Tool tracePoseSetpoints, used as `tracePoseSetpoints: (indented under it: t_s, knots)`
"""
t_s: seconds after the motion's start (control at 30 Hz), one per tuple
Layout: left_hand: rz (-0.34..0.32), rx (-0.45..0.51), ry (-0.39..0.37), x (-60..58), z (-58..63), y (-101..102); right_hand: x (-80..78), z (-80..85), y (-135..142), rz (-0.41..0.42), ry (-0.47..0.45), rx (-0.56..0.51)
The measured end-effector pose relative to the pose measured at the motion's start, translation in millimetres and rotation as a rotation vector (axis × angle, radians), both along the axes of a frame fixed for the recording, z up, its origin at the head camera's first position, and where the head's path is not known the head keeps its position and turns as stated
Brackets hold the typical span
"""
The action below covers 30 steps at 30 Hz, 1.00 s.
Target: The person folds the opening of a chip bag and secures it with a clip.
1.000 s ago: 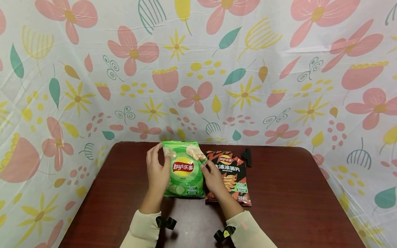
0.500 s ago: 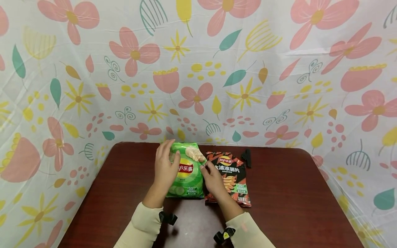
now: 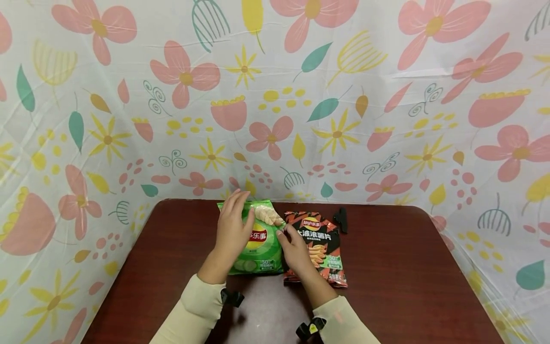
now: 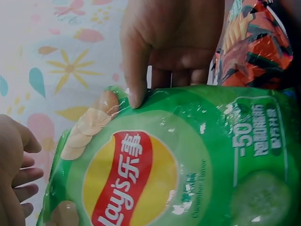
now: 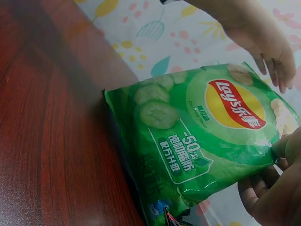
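A green bag of Lay's potato chips stands tilted near the back of the table, its front facing me. At its right edge my right hand pinches the bag, thumb on the front and fingers behind, as the left wrist view shows the right hand. Over the bag's upper left part is my left hand, its fingers fairly straight. In the right wrist view the left hand appears apart from the bag, near its top edge. The hand hides part of the logo in the head view.
A red and black bag of Lay's chips lies on the table just right of the green one. Behind its upper right corner sits a small black clip. Flowered cloth hangs behind the brown table.
My left hand has let go of the green bag's left edge and moved right across its front. The right hand keeps its pinch, and the bag has barely shifted.
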State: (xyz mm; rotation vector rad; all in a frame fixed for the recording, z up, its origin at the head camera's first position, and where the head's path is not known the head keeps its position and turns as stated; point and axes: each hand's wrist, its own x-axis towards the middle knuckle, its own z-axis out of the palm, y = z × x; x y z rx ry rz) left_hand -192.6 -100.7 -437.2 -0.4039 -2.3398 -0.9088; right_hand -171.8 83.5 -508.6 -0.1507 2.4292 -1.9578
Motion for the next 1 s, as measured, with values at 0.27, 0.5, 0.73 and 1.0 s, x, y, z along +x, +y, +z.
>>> tracePoseSetpoints:
  t_s: [0.27, 0.5, 0.73, 1.0]
  knots:
    - [0.002, -0.174, 0.003, -6.6, 9.2, 2.6, -1.4, -2.2, 0.0, -0.003, -0.004, -0.017]
    - [0.0, -0.289, -0.035, -7.8, 9.5, 4.3, 6.5, 18.1, -1.9, 0.016, -0.024, -0.01]
    - [0.003, -0.314, -0.04, -7.3, 11.4, 4.7, 7.6, 22.6, -0.9, 0.033, -0.033, -0.008]
    - [-0.009, -0.307, -0.059, -9.9, 11.2, 7.2, -1.0, -2.6, -0.6, -0.013, 0.003, -0.025]
